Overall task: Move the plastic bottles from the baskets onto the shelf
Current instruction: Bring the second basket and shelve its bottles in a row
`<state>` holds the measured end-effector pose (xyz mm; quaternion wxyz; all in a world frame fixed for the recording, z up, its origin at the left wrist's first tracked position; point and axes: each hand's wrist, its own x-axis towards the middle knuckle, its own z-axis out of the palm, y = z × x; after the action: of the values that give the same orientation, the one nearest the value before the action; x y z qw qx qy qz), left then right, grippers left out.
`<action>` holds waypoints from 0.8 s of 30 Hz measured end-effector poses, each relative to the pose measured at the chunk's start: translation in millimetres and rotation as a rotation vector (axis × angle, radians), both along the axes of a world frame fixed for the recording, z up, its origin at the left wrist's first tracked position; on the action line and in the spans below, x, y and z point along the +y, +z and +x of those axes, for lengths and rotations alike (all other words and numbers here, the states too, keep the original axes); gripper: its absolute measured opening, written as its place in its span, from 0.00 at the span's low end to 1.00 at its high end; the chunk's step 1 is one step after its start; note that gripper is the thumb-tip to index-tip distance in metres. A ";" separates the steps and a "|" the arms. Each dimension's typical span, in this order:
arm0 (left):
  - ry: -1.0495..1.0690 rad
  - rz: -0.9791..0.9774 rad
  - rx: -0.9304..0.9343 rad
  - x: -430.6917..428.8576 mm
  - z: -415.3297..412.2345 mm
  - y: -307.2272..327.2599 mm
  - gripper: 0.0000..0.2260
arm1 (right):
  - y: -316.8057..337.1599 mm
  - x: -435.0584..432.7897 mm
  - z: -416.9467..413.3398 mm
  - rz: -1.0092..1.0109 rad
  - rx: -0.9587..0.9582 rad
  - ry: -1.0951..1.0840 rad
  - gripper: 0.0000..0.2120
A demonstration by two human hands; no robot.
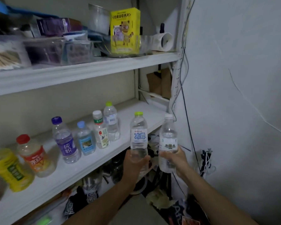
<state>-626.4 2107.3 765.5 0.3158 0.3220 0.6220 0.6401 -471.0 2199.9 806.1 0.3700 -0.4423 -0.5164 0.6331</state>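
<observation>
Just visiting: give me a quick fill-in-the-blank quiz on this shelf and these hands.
1. The left hand grips a blue-lettered bottle whose cap is ____.
2. The right hand grips a second bottle whose cap is ____.
3. The orange bottle on the lower shelf has a ____ cap.
4. The box on the upper shelf is ____.
Missing words: green, white, red, yellow.

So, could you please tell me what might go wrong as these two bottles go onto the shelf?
1. The left hand grips the green-capped bottle, the right hand the white-capped bottle, so neither can steady the standing row, which a nudge could topple.
2. The bare shelf space lies at its right end; a bottle there might tip off the edge.
3. Loose cables hang close by and could snag.
</observation>
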 end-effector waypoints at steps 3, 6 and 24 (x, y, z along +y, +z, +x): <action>0.098 0.079 -0.043 54.2 -8.1 -2.9 0.15 | -7.3 86.4 -32.2 0.030 0.006 0.092 0.21; 0.246 0.100 -0.111 93.3 -12.6 -1.9 0.20 | -10.7 155.3 -61.8 0.052 -0.023 0.255 0.16; 0.873 -0.181 -0.023 211.2 -76.0 -11.2 0.32 | -50.5 253.6 -184.7 0.042 0.036 0.570 0.31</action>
<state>-702.3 2318.5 754.4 0.0499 -0.0069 0.7495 0.6600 -655.7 2453.6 755.6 0.1952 -0.2602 -0.6264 0.7084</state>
